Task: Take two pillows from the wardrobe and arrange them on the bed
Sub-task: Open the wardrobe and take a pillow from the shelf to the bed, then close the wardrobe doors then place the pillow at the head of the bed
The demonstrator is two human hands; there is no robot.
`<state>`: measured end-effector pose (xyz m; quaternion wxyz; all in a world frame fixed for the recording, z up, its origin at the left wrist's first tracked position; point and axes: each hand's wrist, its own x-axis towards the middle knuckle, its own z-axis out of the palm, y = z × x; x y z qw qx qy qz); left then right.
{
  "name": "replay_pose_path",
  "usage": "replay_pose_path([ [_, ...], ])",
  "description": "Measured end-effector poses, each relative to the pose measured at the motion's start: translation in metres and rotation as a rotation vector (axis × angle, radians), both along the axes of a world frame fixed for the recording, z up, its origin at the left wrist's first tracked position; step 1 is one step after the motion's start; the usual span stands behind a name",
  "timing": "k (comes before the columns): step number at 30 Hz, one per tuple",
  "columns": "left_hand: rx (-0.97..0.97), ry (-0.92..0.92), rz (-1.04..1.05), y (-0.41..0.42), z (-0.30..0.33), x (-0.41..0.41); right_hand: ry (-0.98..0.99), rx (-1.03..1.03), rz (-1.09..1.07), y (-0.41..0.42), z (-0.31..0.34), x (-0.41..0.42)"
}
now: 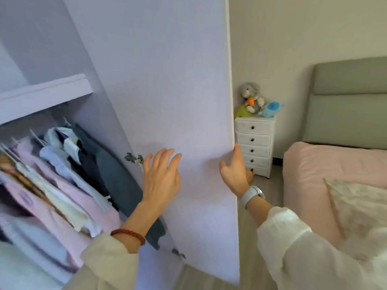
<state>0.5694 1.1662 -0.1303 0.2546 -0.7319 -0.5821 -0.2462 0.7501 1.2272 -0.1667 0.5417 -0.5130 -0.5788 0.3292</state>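
A person stands at an open wardrobe (44,95), the right hand (234,172) curled round the free edge of its pale lilac door (167,91) with fingers hidden behind the panel and thumb showing on the near face, while the left hand (161,176) hovers with fingers spread and straight just inside that grip, near or lightly against the door's inner surface; contact cannot be made out. The door stands upright, its long axis vertical, swung out toward the camera with its hinges (134,158) on the far side of the left hand. Beyond them hang clothes (62,174) under a shelf; no pillow is visible in the wardrobe. Past the gripped edge, on the pink bed (314,164), one patterned pillow (360,206) lies low at the near corner, its long axis seemingly running across toward the frame's edge, away from the grey headboard (347,101). The task looks at most half done: a second pillow remains to be fetched and both set at the head.
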Motion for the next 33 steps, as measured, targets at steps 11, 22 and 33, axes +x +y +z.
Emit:
replay_pose_path([
  [11, 0.393, 0.156, -0.144, -0.075, 0.000, 0.001, -0.244, 0.415, 0.441, -0.100, -0.035, -0.016],
  [22, 0.166, 0.340, 0.685, -0.195, 0.013, -0.113, -0.785, 0.484, 0.981, -0.134, -0.009, -0.170],
  [33, -0.219, 0.034, 0.962, -0.211, 0.057, -0.162, -0.781, 0.428, 1.002, -0.159, 0.014, -0.239],
])
